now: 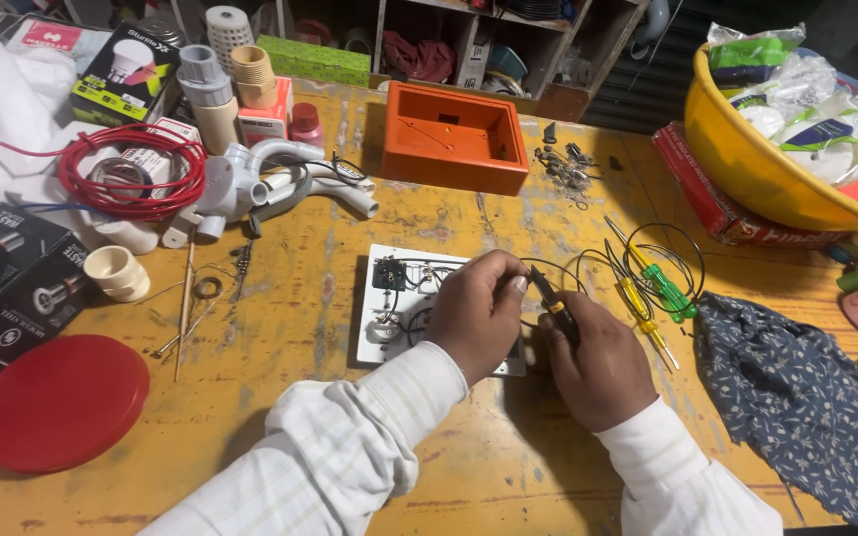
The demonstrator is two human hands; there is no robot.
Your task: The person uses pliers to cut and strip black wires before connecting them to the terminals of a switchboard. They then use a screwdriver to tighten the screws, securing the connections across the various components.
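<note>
A white switch plate (381,298) lies back side up on the yellow worktable (300,397), with black wires and small switch parts on it. My left hand (477,313) rests over the plate's right part, fingers pinched on a thin black wire near the tool tip. My right hand (598,357) grips a small black and orange hand tool (553,308), its tip pointing up toward the left fingers. Both sleeves are white.
An orange plastic box (454,139) stands behind the plate. Green and yellow screwdrivers (652,293) lie right of my hands, beside a patterned dark cloth (796,397). A red wire coil (131,169), white pipe fittings (250,184) and a red lid (57,402) are left. A yellow basin (747,164) sits far right.
</note>
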